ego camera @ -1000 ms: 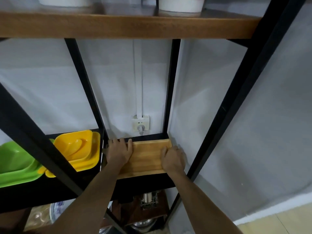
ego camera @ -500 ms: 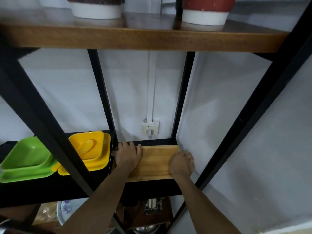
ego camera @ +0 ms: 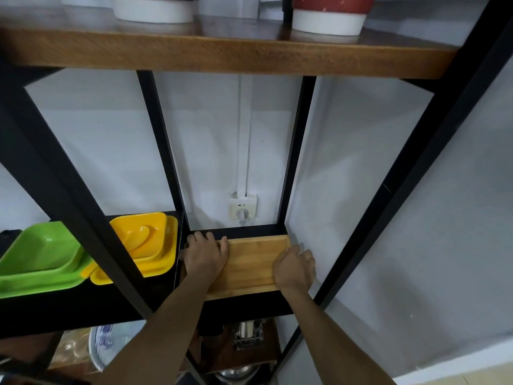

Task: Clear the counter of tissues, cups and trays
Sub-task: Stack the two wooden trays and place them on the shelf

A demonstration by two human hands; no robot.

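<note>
Now two hands rest on one wooden tray (ego camera: 251,263) on a black shelf (ego camera: 244,304).
From the left: one shiny green plastic dish (ego camera: 41,259) and one shiny yellow plastic dish (ego camera: 145,243), both square with round corners, and I cannot see anything in them. Next, the left hand (ego camera: 205,254) lies flat on the tray's left end, fingers straight. The tray is flat, striped bamboo, a long box shape. The right hand (ego camera: 294,266) curls over its right end. Up top sit two round pots, the right pot (ego camera: 329,12) red and white.
</note>
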